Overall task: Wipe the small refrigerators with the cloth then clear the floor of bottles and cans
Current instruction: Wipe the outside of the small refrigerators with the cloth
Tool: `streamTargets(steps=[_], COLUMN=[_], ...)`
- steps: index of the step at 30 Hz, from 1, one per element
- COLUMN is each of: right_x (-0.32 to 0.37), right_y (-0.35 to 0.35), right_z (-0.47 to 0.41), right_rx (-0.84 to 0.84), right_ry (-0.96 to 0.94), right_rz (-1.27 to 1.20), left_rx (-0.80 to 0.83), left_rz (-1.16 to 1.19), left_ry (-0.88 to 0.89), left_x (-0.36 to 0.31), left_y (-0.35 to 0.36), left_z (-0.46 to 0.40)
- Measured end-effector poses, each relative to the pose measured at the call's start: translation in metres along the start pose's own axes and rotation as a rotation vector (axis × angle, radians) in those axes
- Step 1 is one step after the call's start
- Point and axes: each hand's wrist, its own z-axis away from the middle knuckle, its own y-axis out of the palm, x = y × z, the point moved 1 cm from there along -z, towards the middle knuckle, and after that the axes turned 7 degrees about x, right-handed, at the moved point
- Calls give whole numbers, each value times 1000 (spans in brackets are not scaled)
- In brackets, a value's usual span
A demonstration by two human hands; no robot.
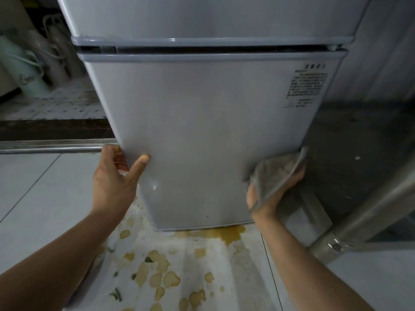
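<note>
A small grey two-door refrigerator [202, 122] fills the middle of the view, with a printed label on the lower door's upper right. My left hand [116, 176] grips the lower door's left edge, thumb on the front face and fingers curled behind. My right hand [271, 191] holds a grey cloth [278, 173] against the door's lower right edge. No bottles or cans are in sight.
Brownish-yellow stains [226, 234] spread over the white tiled floor [40, 198] under and in front of the refrigerator. A metal leg [368, 212] slants at the right beside a dark grey panel. Pale buckets [24, 72] stand at the back left behind a metal rail [51, 148].
</note>
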Motion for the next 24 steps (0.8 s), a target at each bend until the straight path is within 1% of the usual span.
streamTargets(steps=[1, 2, 3, 4, 5, 6, 7, 9, 10, 11, 13, 14, 16, 18, 20, 22, 24], right_x=[15, 30, 38, 46, 45, 39, 30, -11, -34, -55, -77, -80, -79, -57, -22, 12, 29], right_y=[6, 11, 13, 15, 18, 20, 20, 18, 15, 12, 8, 6, 1, -1, 8, 26, 40], right_z=[-11, -24, -37, -43, -44, -36, -22, 10, 23, 31, 39, 41, 37, 26, 14, 9, 13], right_rx=[-31, -156, -230, -277, -287, -252, -183, 65, 171, 234, 337, 360, 353, 338, 265, 198, 154], right_ry=[-53, -102, -137, -189, -315, -434, -556, -730, -792, -837, -893, -915, -963, -982, -983, -941, -946], right_rz=[66, 113, 114, 207, 322, 442, 547, 696, 768, 815, 903, 928, 954, 894, 773, 683, 673], left_rx=[4, 10, 21, 43, 74, 104, 120, 126, 130, 140, 175, 190, 205, 206, 214, 241, 285], left_rz=[-6, -19, -40, -69, -102, -135, -160, -170, -162, -156, -154, -150, -138, -107, -84, -56, 2], left_ry=[-2, -9, -26, -50, -76, -98, -111, -118, -119, -123, -130, -129, -129, -136, -152, -179, -215], left_x=[1, 4, 10, 17, 23, 29, 33, 35, 34, 33, 35, 37, 39, 38, 38, 40, 43], left_y=[0, 1, 2, 5, 8, 11, 14, 16, 16, 16, 14, 12, 10, 10, 10, 9, 5], left_z=[2, 5, 8, 10, 13, 15, 17, 18, 17, 15, 12, 11, 10, 10, 9, 9, 10])
